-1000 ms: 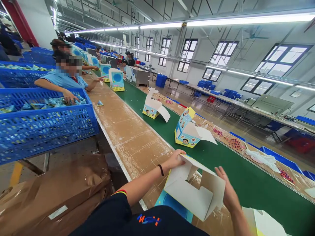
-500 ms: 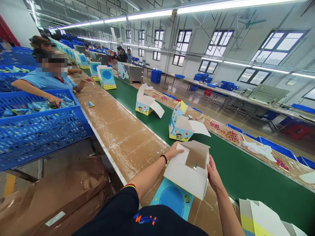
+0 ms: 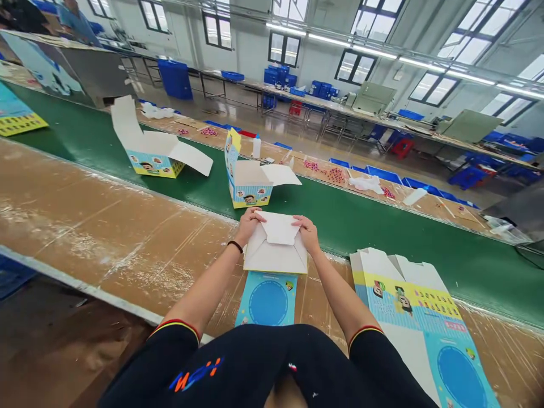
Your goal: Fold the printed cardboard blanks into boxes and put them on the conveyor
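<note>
Pressing one white carton with both hands' fingers closed on its flaps — two open boxes on the belt.

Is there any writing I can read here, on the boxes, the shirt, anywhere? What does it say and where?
Shirt: orange and blue letters, seen upside down and partly folded, not readable.
Flat box on the right: a pink label and small print on the striped band, too small to read.
Open boxes on the belt: cartoon faces only, no legible words.
Box under both hands: plain white flaps, no text.
</note>
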Motion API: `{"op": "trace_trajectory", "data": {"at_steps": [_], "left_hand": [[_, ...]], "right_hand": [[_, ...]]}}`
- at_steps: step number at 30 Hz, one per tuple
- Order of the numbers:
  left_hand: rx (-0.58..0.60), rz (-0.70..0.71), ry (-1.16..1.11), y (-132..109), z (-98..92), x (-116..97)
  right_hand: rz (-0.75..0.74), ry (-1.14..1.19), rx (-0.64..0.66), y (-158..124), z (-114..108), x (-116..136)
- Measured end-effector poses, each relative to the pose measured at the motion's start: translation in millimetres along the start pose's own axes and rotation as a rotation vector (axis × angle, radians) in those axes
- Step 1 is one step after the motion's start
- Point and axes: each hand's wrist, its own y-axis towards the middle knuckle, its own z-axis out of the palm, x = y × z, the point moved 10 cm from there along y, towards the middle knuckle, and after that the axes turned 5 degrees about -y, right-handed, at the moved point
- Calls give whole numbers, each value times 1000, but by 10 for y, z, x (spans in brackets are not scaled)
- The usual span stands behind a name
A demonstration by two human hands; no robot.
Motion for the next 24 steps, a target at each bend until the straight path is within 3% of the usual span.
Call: {"op": "trace_trajectory", "data": {"at_steps": [4,7,10,15,21,24], "left_hand": [[55,-13,137,-88,53,-35],[131,28,428,-146,196,-83],[171,59,688,-174,338,-95],[165,45,776,-175,395,-94],[141,114,681,-206,333,-149],[136,145,668,-222,333,-133]], "right_hand": [[18,-36,112,25,35,-15],[-32,-271,243,9,122,61],[-9,-506,276,-18,170,99],[137,-626,255,-17,195,61],[123,-392,176,0,36,2],[134,-412,174,-62,50,-4]]}}
